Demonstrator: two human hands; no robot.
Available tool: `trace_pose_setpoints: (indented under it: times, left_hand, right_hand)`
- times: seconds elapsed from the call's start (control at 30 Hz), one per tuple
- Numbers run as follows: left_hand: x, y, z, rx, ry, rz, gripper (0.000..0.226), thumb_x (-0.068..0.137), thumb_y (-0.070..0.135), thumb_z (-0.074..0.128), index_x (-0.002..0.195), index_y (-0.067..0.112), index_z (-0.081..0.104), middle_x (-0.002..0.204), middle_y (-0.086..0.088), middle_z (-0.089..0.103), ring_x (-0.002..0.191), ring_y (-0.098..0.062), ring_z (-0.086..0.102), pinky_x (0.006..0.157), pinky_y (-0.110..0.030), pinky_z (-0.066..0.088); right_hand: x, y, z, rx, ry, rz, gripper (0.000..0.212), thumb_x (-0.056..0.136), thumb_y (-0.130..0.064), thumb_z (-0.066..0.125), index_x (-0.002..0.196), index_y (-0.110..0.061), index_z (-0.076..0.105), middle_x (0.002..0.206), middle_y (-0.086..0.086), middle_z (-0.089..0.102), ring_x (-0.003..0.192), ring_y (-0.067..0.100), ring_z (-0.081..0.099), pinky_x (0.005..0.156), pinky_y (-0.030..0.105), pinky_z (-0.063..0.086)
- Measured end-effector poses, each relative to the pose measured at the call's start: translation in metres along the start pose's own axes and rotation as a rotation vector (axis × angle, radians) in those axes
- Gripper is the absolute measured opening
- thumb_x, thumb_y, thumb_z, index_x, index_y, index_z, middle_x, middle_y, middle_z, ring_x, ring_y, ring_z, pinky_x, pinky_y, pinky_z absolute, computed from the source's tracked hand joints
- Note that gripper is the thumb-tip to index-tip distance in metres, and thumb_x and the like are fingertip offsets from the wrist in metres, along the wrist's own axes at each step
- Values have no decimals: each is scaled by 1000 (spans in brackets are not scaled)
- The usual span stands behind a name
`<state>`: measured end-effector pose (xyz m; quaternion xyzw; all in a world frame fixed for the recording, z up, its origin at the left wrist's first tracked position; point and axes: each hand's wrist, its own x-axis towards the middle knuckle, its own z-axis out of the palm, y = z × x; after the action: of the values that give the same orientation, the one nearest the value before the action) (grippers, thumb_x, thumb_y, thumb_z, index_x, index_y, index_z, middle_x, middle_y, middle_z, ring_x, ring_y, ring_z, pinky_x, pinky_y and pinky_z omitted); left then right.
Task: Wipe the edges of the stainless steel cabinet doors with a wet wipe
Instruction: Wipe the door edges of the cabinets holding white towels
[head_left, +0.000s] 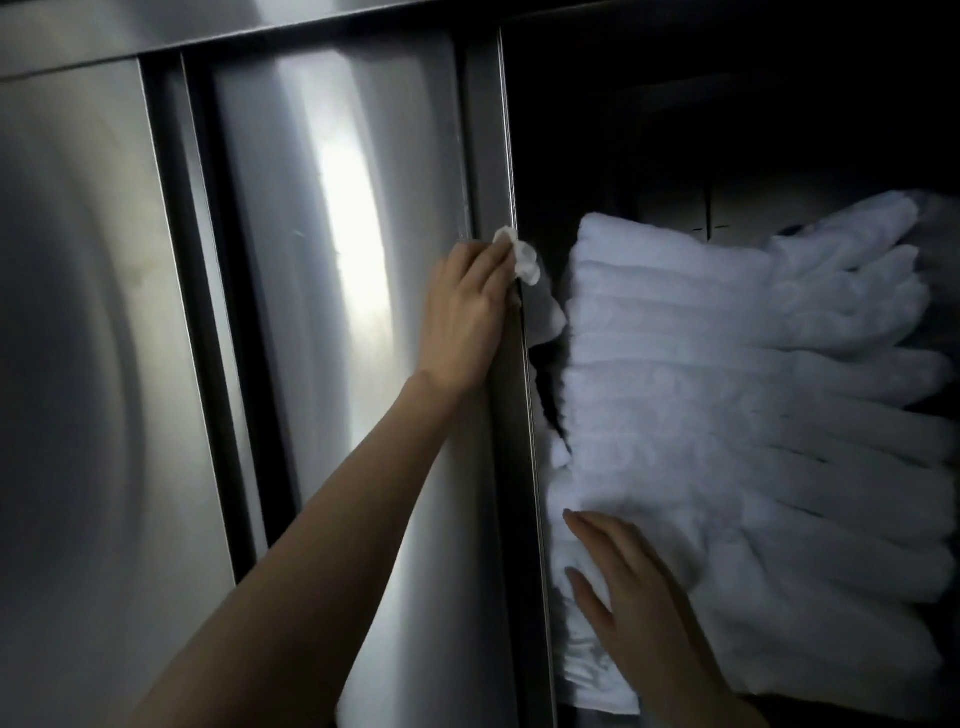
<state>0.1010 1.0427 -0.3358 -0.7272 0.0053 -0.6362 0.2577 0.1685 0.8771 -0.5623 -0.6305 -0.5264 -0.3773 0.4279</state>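
A stainless steel sliding cabinet door (363, 312) fills the middle of the head view, its right vertical edge (511, 156) running from top to bottom. My left hand (467, 312) grips a crumpled white wet wipe (522, 257) and wraps it round that edge at mid-height, fingers curled over the edge. My right hand (634, 592) lies flat with straight fingers on a stack of folded white towels (727, 389) inside the open cabinet.
A second steel door (67, 364) sits to the left, behind a dark vertical frame strip (197, 312). The cabinet interior (727, 104) above the towels is dark. A steel top rail (208, 31) runs across the top.
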Motion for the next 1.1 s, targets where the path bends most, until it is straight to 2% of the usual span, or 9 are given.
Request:
trace_pose_setpoints:
  times: [0.07,0.17,0.27,0.33,0.43,0.57,0.67,0.97,1.1]
  left_hand:
    - [-26,6,-1,-9,11,29,25,95,9,54,109,-7,68,120,-18,66,106,-31,58,87,-40,47]
    - [-95,20,-8,-7,-49,182,17,94,4,61,106,-6,69,126,-16,64,109,-29,57,94,-40,42]
    - [-133,28,-11,-26,-125,247,18,96,4,59,106,-5,71,128,-15,63,110,-30,63,102,-47,43]
    - [-132,26,-9,-6,-107,260,17,96,3,60,106,-5,71,125,-14,65,106,-30,65,103,-52,43]
    - [-126,25,-9,-16,-89,289,18,91,-1,66,108,-7,69,123,-17,66,103,-33,66,102,-56,43]
    - [-141,35,-8,-37,-82,227,22,87,-2,70,109,-8,69,124,-19,65,104,-34,66,102,-55,44]
    - [-179,51,-10,-96,-115,218,21,98,4,55,106,-7,71,124,-17,65,108,-31,64,105,-53,42]
    - [-205,64,-15,-72,-146,203,25,101,4,49,116,-5,67,129,-16,62,116,-30,60,107,-52,40]
    - [-242,80,-17,7,-194,201,31,102,4,46,129,-3,58,138,-14,55,125,-27,56,105,-49,43]
  right_hand:
    - [-9,-8,13,-65,-71,10,48,100,-46,25,131,-19,49,128,-2,55,114,13,52,99,29,38]
    - [-18,-21,25,-133,-153,-17,51,89,-37,42,126,-10,61,128,4,59,115,13,50,109,23,23]
    - [-29,-17,33,-121,-139,-34,46,84,-22,55,128,-6,59,132,2,49,116,11,50,103,22,34]
    - [-38,-7,34,-118,-133,17,58,76,-9,73,131,-7,54,131,4,46,117,15,52,98,30,47]
    - [-44,3,35,-140,-177,1,71,63,-10,86,127,-4,57,127,5,45,109,19,59,86,33,55]
    - [-45,4,44,-177,-171,-53,65,65,-12,85,125,-1,60,128,6,47,115,18,48,95,34,47]
    - [-48,6,44,-168,-202,-50,67,67,-12,83,128,-3,57,128,10,55,117,21,49,98,36,45]
    - [-55,31,21,-164,-277,-221,61,59,9,79,118,-2,65,131,12,57,125,22,42,115,27,17]
    - [-72,28,10,-129,-233,-175,40,78,-1,54,117,-3,66,131,15,55,125,26,42,103,39,40]
